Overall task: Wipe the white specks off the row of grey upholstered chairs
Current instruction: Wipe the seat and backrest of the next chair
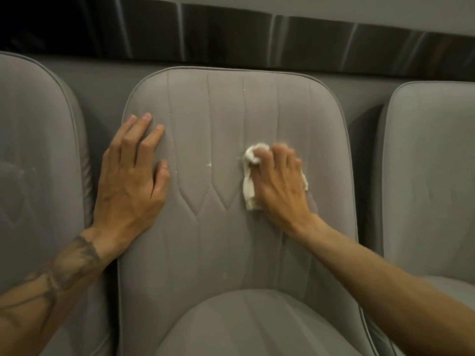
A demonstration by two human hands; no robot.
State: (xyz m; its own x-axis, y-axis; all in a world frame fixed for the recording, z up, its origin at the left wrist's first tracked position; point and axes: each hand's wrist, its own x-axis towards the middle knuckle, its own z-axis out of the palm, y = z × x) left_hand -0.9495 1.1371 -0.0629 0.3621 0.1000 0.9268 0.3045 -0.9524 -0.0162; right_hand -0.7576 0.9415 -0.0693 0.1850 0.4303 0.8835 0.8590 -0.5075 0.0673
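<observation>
Fingers (279,152) of right hand (280,181): curled over a crumpled white cloth (249,194), gripping it and pressing it onto the backrest. The fingertips are blurred. The cloth sticks out at the hand's thumb side and a corner shows at the far side.

Fingers (151,134) of left hand (131,176): straight, spread and holding nothing. The palm lies flat near the left edge of the same backrest, apparently bracing it.

Both hands are on the middle chair (231,111). The cloth sits right of centre on the backrest, about mid-height.

White specks (208,164):
- One plain fleck on a stitched seam, between the two hands and just left of the cloth.
- Pale traces along the seam beside the left thumb.
- A faint line of dots high on the seam towards the top edge.
- A small dot low on the backrest, above the seat cushion (244,325).

Judgement: work on this backrest is under way, not finished. The patch under and right of the cloth looks clean; the left half and the seams remain.

Left chair (38,150): faint pale smudges on its backrest, likely not yet wiped.

Right chair (431,163): no specks that I can make out; too dim to say whether it is done.

Seat cushion: looks plain grey.
</observation>
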